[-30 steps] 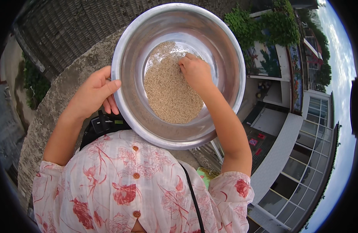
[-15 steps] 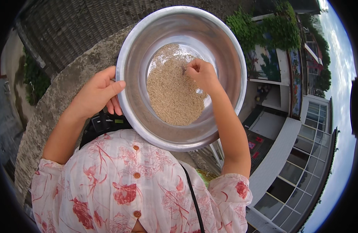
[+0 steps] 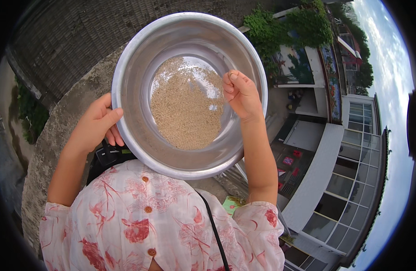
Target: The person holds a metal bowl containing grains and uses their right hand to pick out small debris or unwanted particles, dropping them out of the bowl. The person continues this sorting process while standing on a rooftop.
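Note:
A wide metal basin is held up in front of my chest, its mouth toward me. Small tan grains lie over its bottom, thinner toward the far side where bare shiny metal shows. My left hand grips the basin's left rim, thumb on top and fingers tucked beneath. Above the right part of the basin is my right hand, raised off the grain, with thumb and fingers pinched together. Whatever the pinch holds is too small to make out.
A rough concrete ledge curves along the left, with a grey tiled roof beyond it. Leafy vines and a building with paned windows stand at the right. A black item with a buckle sits at my waist.
My right hand has lifted from the grain toward the basin's right side, still pinched. In the picture, the basin and my left hand have shifted left and slightly down.

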### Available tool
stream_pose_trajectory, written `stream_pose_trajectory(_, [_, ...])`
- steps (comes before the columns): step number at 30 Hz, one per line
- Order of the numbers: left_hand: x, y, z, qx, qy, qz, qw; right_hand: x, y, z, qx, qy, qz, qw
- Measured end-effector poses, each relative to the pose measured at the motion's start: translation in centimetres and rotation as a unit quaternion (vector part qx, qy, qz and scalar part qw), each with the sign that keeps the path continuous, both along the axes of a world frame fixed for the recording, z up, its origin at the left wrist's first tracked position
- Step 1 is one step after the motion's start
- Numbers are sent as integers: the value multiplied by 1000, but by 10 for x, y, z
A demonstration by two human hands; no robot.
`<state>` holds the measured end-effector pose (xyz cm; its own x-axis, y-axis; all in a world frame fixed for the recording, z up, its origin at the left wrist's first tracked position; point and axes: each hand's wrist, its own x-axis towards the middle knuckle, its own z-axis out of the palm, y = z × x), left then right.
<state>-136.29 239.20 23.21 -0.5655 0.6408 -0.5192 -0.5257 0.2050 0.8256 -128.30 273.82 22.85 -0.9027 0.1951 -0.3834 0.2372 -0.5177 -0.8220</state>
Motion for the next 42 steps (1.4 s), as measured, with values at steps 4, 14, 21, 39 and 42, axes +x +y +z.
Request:
stream_pose_trajectory(4, [2,-2,-1,7,15,13,1000,6,74,31,155,92,-198,963])
stream_pose_trajectory(14, [0,2,1,16,11,1,1000,42,135,10,503,-71,-271,818])
stream_pose_trajectory(21, [0,-6,-2,23,1,1,1000,25,84,24,169,79,-220,958])
stream_pose_trajectory(39, [-2,-2,-4,31,-2,-12,999,-15,0,-7,48,33,-9,998])
stream_pose_trajectory(42, [-2,-2,-1,27,1,-13,1000,-15,-2,-12,187,23,-3,982])
